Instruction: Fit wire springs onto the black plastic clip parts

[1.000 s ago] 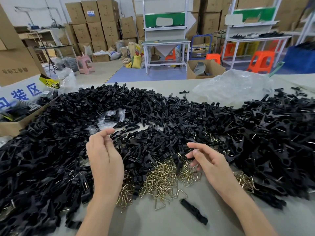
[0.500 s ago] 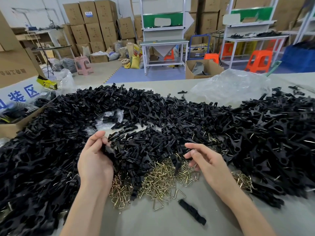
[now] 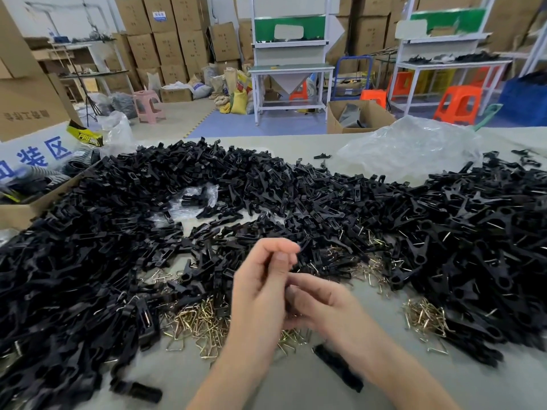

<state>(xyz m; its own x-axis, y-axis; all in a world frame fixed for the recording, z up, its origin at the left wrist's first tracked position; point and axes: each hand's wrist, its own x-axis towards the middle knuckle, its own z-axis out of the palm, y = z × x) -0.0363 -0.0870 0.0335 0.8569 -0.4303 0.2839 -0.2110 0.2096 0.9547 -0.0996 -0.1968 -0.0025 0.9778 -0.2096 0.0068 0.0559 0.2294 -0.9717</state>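
Observation:
A broad heap of black plastic clip parts covers the table from left to right. Brass-coloured wire springs lie loose at its near edge, with a second small cluster of springs to the right. My left hand and my right hand meet above the springs, fingers curled toward each other. A dark sliver of a black clip part shows between them in my left hand's grip. What my right fingers hold is hidden.
One loose clip part lies on the grey table under my right wrist. A crumpled clear plastic bag sits at the back right. An open cardboard box stands at the left edge. A small plastic bag lies in the heap.
My left hand took a clip part from the heap and moved right. My right hand moved left to meet it, so both hands now touch in the middle.

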